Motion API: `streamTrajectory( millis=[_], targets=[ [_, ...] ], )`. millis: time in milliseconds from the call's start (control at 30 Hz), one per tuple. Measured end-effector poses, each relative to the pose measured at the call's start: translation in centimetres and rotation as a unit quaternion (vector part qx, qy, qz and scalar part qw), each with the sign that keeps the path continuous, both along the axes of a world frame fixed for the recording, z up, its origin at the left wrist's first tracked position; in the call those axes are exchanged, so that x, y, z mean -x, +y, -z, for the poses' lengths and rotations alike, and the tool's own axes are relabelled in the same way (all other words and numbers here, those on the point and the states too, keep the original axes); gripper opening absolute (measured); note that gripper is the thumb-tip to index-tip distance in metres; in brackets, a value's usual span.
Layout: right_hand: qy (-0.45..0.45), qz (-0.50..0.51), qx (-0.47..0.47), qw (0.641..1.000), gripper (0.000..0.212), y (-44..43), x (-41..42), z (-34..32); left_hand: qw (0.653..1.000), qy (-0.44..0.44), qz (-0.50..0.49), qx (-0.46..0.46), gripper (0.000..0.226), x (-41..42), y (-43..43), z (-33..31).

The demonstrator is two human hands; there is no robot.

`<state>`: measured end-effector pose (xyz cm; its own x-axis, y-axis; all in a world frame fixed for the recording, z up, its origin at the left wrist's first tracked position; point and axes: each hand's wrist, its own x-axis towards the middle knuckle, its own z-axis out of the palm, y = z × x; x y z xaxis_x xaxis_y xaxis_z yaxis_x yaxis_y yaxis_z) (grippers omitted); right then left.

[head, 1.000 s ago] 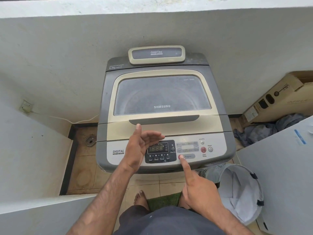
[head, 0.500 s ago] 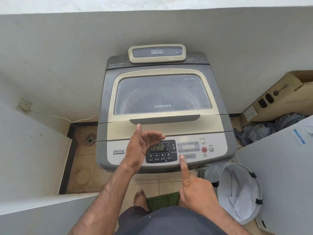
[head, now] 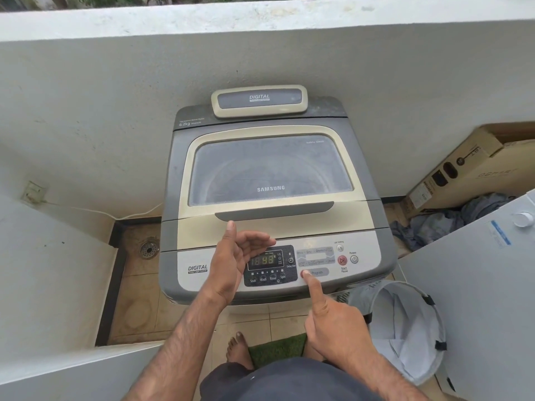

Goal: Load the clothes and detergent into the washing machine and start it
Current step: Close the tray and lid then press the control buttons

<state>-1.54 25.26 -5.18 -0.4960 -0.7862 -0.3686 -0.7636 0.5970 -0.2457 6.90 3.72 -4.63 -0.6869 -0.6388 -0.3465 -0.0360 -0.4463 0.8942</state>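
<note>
A grey and beige top-loading washing machine (head: 269, 221) stands against the white wall, its glass lid (head: 270, 172) down. The display on its front control panel (head: 272, 260) is lit. My right hand (head: 333, 322) points with the index finger, whose tip rests on the Program button (head: 317, 272); the other fingers are curled and hold nothing. My left hand (head: 234, 261) hovers just left of the display, fingers loosely cupped and apart, thumb up, holding nothing. The red start/pause button (head: 342, 260) and power button (head: 354, 259) lie to the right.
A white fabric laundry basket (head: 405, 328) stands on the floor at the right of the machine. Grey clothes (head: 451, 221) lie beside a cardboard box (head: 474, 169). A white cabinet top (head: 492, 270) is at right, a floor drain (head: 149, 249) at left, a green mat (head: 278, 348) underfoot.
Both hands keep their places; my right index fingertip stays on the Program button. The view has shifted slightly.
</note>
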Motion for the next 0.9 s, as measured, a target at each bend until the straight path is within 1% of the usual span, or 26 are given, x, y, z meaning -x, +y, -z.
streamTrajectory(
  millis=[133,367,600,733,900],
  targets=[
    [0.002,-0.008,0.000,1.000,0.086,-0.1,0.1,0.2,1.000,-0.005,0.000,0.001,0.079,0.0,0.0,-0.1],
    [-0.006,-0.027,-0.027,0.999,0.085,-0.5,0.1,0.8,1.000,-0.004,-0.003,0.001,0.080,0.1,0.0,-0.3],
    [-0.013,-0.053,-0.027,0.998,0.092,-0.8,-0.2,1.1,1.000,0.002,-0.004,-0.003,0.079,0.1,-0.1,-0.5],
    [-0.015,-0.073,-0.046,0.996,0.097,-0.8,-0.1,1.5,1.000,0.001,-0.002,-0.002,0.079,0.1,-0.2,-0.4],
    [-0.019,-0.078,-0.044,0.996,0.099,-0.9,-0.2,1.5,1.000,-0.001,-0.003,-0.002,0.079,0.1,-0.3,-0.4]
  ],
)
